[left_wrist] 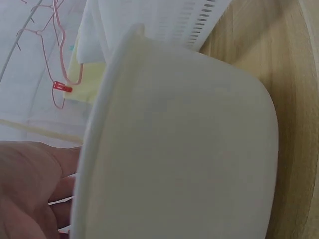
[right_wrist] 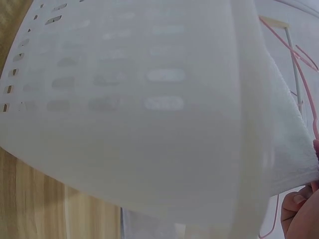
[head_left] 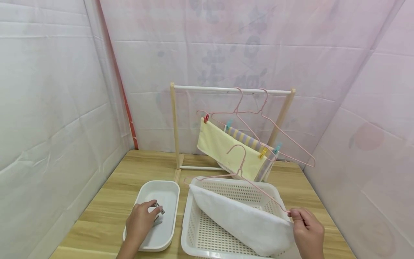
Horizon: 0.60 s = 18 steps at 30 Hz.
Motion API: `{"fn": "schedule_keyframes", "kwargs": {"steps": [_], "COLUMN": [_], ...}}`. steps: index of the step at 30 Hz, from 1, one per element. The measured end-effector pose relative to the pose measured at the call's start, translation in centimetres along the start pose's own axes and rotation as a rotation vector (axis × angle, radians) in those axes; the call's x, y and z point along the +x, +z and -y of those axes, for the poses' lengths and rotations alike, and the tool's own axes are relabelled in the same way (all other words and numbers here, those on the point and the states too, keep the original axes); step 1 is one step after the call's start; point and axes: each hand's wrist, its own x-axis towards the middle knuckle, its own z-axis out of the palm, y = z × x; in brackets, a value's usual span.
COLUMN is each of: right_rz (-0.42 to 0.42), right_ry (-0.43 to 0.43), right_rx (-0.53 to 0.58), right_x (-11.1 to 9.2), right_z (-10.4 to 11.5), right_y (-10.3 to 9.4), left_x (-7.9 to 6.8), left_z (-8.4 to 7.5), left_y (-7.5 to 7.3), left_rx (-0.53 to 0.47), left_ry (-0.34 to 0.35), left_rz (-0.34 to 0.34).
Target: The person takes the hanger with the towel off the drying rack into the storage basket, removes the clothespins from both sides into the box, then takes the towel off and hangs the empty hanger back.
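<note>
My left hand (head_left: 140, 220) is over the white tray (head_left: 177, 201), with a grey clothespin (head_left: 159, 208) pinched between thumb and fingertips. Another grey clothespin (head_left: 157, 222) lies on the tray floor below it. At the right, my right hand (head_left: 308, 230) grips the lower corner of a pink hanger (head_left: 258, 187) together with the end of a white towel (head_left: 242, 219). The towel stretches along the hanger's lower side, over a white slotted basket (head_left: 189, 230). In the left wrist view, the tray's wall hides the left fingertips and clothespin.
Behind the basket stands a rack (head_left: 207, 88) with wooden posts. Two pink hangers hang on it, carrying a yellow towel (head_left: 226, 145) and a striped towel (head_left: 245, 138) held by red, yellow and blue clothespins. White sheet walls enclose the wooden table (head_left: 106, 201).
</note>
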Motion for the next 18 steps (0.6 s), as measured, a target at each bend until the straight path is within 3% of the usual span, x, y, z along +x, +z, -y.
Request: {"fn": "schedule_keyframes", "kwargs": {"steps": [11,18], "right_rz": [0.000,0.000], "right_ry": [-0.012,-0.011], "right_rx": [0.003,0.003], "right_x": [0.0,0.0], "right_z": [0.1,0.1], "right_y": [0.1,0.1], "left_x": [0.1,0.2], "left_z": [0.9,1.3], "left_y": [0.8,1.2], "left_rx": [0.068,0.114], "left_ry": [0.044,0.023], "left_rz": [0.033,0.082]}}
